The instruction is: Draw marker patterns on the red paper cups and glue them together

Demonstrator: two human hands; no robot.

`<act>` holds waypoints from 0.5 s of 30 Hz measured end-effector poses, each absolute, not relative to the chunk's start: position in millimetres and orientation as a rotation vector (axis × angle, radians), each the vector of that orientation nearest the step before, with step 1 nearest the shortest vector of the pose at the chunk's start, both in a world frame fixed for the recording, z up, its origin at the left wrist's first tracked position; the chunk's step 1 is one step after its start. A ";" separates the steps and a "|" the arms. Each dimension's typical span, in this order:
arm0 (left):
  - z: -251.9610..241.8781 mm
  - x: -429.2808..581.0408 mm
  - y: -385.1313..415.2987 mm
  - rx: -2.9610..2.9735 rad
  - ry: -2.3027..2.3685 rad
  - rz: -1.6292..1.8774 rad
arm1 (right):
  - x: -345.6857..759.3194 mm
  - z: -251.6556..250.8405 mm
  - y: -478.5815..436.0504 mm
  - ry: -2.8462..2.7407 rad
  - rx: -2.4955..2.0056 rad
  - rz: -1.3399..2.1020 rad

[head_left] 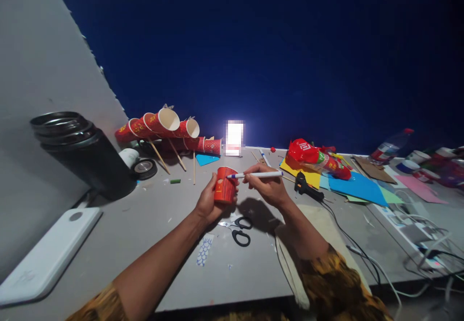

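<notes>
My left hand [207, 200] is wrapped round a small red paper cup [224, 185], holding it above the grey table. My right hand [267, 185] grips a white pen [255, 175] with a blue cap end. The pen lies nearly level and its tip touches the cup's upper side. Black-handled scissors [237, 230] lie on the table just below the cup.
Joined red paper cups [159, 124] on sticks stand at the back left beside a black flask [85, 154] and a tape roll [144, 168]. A black glue gun [306, 188], coloured paper sheets [357, 188], a red packet [313, 156] and cables [416, 243] lie right. A white tablet-like slab [47, 253] lies left.
</notes>
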State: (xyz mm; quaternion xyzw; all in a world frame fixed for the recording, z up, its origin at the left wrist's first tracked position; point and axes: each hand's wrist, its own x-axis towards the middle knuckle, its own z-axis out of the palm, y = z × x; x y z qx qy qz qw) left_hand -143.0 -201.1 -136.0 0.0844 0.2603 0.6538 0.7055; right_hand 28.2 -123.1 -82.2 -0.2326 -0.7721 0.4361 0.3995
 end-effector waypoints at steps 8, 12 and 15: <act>-140.9 -141.0 -200.5 0.200 0.641 1.457 | 27.3 -82.4 -123.9 -1.939 -0.601 1.155; -143.2 -139.4 -200.1 0.228 0.672 1.476 | 26.2 -82.0 -124.5 -1.853 -0.648 1.036; -145.5 -138.9 -199.9 0.230 0.690 1.491 | 25.4 -82.9 -124.2 -1.845 -0.665 1.020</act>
